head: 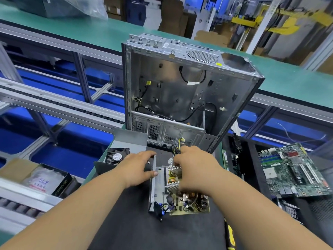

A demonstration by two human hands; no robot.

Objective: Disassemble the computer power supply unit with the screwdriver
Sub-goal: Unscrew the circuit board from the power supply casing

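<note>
Head view, looking down along both forearms: the left hand's (137,167) fingers are curled over the top edge of the power supply's grey metal shell (153,184), thumb tip pressed against the wall's near face, so the hand grips that upright side panel from the left. Its wrist is straight and the bare forearm runs back toward the lower left corner. The right hand (195,170) comes in from the other side, palm down and knuckles up, with its fingers bent down into the open unit around the finned heatsinks (173,170); the fingertips are hidden behind the hand, so I cannot tell exactly what they pinch. That forearm slants off to the lower right.

Between the hands sits the power supply unit, cover off, its circuit board (189,202) with copper coils and capacitors exposed, resting on a dark mat (129,222). A bundle of yellow and black wires (177,147) rises from its far end, just beyond the right hand. To the left lie the removed cover and fan (117,156). Behind stands an emptied computer case (189,91), open side facing us. A motherboard (295,170) lies well off to the right. A yellow-and-black tool handle (230,237) pokes in at the bottom edge.
</note>
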